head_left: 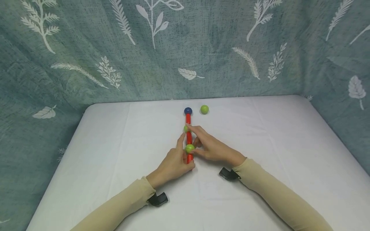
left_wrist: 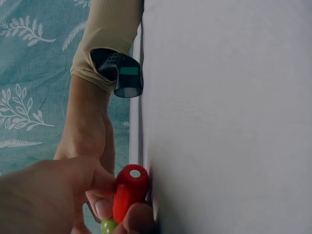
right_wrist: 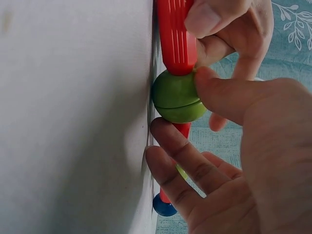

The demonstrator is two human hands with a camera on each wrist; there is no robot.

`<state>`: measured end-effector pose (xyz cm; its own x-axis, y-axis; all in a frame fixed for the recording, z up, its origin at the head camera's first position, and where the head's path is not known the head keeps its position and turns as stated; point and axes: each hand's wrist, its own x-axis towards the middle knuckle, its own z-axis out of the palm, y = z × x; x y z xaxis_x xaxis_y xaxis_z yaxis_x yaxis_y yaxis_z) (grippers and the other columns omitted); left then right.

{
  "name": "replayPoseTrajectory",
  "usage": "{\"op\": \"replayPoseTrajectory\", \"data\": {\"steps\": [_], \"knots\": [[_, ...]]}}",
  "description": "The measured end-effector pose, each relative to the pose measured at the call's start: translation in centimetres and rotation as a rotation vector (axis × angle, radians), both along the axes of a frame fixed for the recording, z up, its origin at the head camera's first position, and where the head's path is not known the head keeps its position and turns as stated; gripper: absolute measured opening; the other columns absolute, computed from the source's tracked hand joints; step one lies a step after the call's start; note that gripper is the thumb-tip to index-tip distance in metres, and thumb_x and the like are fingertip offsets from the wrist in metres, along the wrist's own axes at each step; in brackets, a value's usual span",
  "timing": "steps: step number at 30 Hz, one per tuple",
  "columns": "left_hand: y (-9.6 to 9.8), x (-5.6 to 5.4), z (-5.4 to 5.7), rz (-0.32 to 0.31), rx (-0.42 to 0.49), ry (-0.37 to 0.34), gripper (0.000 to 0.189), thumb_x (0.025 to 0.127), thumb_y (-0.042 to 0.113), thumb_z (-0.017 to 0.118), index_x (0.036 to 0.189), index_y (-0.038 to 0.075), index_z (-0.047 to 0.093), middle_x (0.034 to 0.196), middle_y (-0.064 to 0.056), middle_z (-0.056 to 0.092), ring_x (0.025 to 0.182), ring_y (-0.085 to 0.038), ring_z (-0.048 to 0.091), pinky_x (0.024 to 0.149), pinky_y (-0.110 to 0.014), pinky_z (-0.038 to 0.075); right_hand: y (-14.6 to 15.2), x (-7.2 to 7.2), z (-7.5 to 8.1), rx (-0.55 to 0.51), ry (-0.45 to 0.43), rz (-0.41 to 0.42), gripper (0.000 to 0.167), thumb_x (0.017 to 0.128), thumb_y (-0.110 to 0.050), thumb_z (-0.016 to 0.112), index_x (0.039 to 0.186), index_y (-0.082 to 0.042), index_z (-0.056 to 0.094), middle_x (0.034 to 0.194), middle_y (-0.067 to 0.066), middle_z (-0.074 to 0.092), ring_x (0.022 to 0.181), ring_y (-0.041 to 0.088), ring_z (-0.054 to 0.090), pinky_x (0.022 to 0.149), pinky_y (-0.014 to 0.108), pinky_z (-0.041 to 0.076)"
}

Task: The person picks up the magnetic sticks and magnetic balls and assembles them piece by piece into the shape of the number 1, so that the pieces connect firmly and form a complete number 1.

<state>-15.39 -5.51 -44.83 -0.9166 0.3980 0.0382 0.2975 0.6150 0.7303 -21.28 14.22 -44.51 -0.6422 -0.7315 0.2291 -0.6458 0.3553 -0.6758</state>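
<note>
A: Taking twelve as the far edge of the desk in the head view, where is the chain lying?

B: It is running nearly straight from six to twelve. The near red rod is forming the six o'clock end. Beyond it are following the near green ball, the middle red rod, the far green ball, the far red rod and, at twelve, the blue ball.

A: What are the hands doing?

B: The left hand, its arm entering from eight, is pinching the near red rod. Its forefinger is pointing toward one. The right hand, its arm entering from four, is pinching the near green ball, thumb on the four o'clock side; its forefinger is lying over the far green ball.

A: Reason for this hold?

B: My judgement: one grip is steadying the rod while the other is bracing the ball against it. The right forefinger is probably guarding the next joint against folding. The left wrist view is showing the rod's pale end disc uncovered, since the fingers are gripping its sides.

A: And the loose green ball?

B: It is sitting near the blue ball, at three o'clock from it, apart; presumably that spot is sparing it from being knocked.
</note>
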Motion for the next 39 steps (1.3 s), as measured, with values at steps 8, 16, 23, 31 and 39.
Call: {"op": "replayPoseTrajectory", "data": {"steps": [8,16,23,31,39], "knots": [[-0.2,-0.1,0.1,-0.002,0.019,-0.044,0.096,0.079,0.013,0.068,0.154,0.002,0.009,0.059,0.004,0.054,0.046,-0.002,0.042,0.044,-0.018,0.032,0.0,0.0,0.0,0.007,-0.004,-0.008,0.099,0.085,-0.006,0.075,0.158,-0.025,0.011,0.139,0.008,0.043,0.090,0.007,0.065,0.083,0.028,0.055],[-0.3,-0.2,0.3,-0.025,0.041,-0.056,0.094,0.081,0.013,0.068,0.153,-0.001,0.009,0.059,0.004,0.056,0.046,-0.002,0.044,0.045,-0.018,0.034,-0.1,0.0,0.2,0.025,-0.024,-0.019,0.100,0.085,-0.006,0.075,0.158,-0.027,0.010,0.140,0.009,0.042,0.091,0.008,0.066,0.084,0.029,0.055],[-0.5,-0.3,0.1,-0.049,0.068,-0.056,0.095,0.082,0.013,0.068,0.153,-0.001,0.008,0.058,0.004,0.056,0.046,-0.002,0.045,0.045,-0.018,0.034,0.0,0.0,0.1,0.015,-0.031,-0.023,0.101,0.084,-0.005,0.076,0.158,-0.027,0.011,0.139,0.011,0.043,0.089,0.008,0.066,0.082,0.032,0.056],[-1.0,-0.6,-0.3,-0.100,0.127,-0.082,0.096,0.085,0.014,0.071,0.154,0.001,0.005,0.061,0.004,0.059,0.047,-0.002,0.047,0.048,-0.017,0.036,0.1,0.1,0.2,0.017,-0.024,-0.023,0.101,0.084,-0.007,0.077,0.158,-0.025,0.010,0.137,0.011,0.044,0.088,0.008,0.065,0.081,0.032,0.056],[-0.9,-1.0,-0.5,-0.076,0.090,-0.102,0.105,0.086,0.032,0.076,0.155,0.003,0.003,0.058,0.005,0.057,0.048,-0.002,0.045,0.048,-0.018,0.034,0.2,0.0,0.0,0.014,-0.036,-0.030,0.098,0.083,-0.005,0.077,0.158,-0.013,0.014,0.134,0.012,0.046,0.088,0.008,0.065,0.079,0.030,0.056]]}}
